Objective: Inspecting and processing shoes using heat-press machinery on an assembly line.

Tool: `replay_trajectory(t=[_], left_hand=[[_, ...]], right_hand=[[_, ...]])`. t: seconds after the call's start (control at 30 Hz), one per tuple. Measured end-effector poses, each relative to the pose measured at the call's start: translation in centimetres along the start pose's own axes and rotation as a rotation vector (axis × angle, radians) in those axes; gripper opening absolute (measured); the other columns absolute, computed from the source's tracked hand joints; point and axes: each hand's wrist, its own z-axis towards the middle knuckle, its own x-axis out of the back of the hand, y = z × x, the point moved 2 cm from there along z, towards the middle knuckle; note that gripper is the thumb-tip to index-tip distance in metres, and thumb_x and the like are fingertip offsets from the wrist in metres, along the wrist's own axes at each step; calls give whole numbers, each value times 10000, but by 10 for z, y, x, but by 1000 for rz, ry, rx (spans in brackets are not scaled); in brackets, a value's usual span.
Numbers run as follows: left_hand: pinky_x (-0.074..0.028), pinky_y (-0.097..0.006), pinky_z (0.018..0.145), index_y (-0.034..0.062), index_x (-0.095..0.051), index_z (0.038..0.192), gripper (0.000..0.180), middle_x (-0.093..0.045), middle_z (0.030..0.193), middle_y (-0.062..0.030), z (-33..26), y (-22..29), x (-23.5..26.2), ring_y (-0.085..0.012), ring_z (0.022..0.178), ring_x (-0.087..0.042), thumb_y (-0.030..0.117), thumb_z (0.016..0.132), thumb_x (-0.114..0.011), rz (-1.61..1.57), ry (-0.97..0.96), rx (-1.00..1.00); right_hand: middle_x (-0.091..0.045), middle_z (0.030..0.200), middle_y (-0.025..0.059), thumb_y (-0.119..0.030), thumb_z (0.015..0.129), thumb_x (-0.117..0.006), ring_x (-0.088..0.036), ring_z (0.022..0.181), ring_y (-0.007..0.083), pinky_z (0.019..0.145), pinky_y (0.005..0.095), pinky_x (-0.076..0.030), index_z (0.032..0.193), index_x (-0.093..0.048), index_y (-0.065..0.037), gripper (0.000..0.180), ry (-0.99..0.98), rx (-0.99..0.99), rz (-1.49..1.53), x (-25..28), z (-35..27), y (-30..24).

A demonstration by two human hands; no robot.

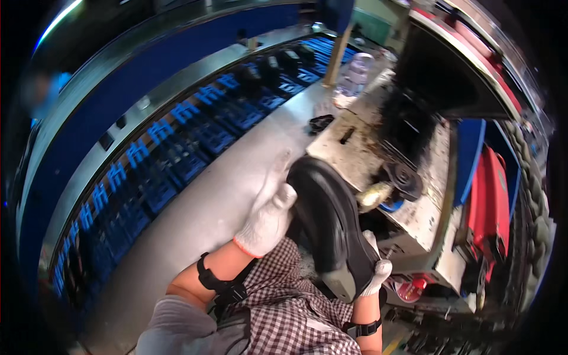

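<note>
A black shoe (322, 207) with a smooth, shiny upper and a grey patch at its lower end is tilted in front of my lap. My right hand (377, 273), in a white glove, grips the shoe's right edge near that lower end, thumb on the near side. On the opposite side my left hand (267, 223), in a white glove with an orange cuff, is closed against the shoe's left edge. Its thumb points up, while its other fingers are partly hidden.
To the left runs a pale metal ledge (207, 207) beside a line of blue racks (160, 133). On the right, a stained worktable (331, 139) carries dark machinery (408, 127) and a clear plastic bottle (357, 74). A red item (490, 201) hangs beyond it.
</note>
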Motion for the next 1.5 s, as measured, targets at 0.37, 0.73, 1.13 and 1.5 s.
replay_trajectory(t=[0.37,0.73,1.13,1.5], left_hand=[[-544,-428,1033,-15,-567,1389,601,-681,1293,-172,-44,17,53,-289,1137,-683,352,915,-614,-221,507,219],[-548,-388,739,-3,-636,1143,489,-703,929,-128,142,106,315,-266,831,-695,285,773,-777,737,900,-8],[-428,-506,1147,87,-75,1665,954,-352,1617,-283,123,61,319,-454,1403,-482,364,945,-637,1669,1004,352],[-380,-382,1199,-2,-459,1539,590,-561,1517,-179,49,37,110,-268,1416,-516,145,991,-624,1237,136,161]], right_hand=[[-396,1628,219,-318,979,-635,-304,1557,350,1269,457,-228,1562,-392,33,723,-57,-261,-1391,-36,88,23],[-717,1046,225,-90,913,-562,-680,962,368,895,514,-537,1080,-618,14,205,199,437,-1640,-65,42,-40],[-672,1097,200,87,910,-455,-639,1035,316,910,431,-536,1192,-616,14,334,553,769,-1946,-44,4,-81],[-643,1324,181,-16,1060,-491,-590,1293,295,1132,413,-434,1325,-609,86,308,876,839,-2366,-48,-71,-163]])
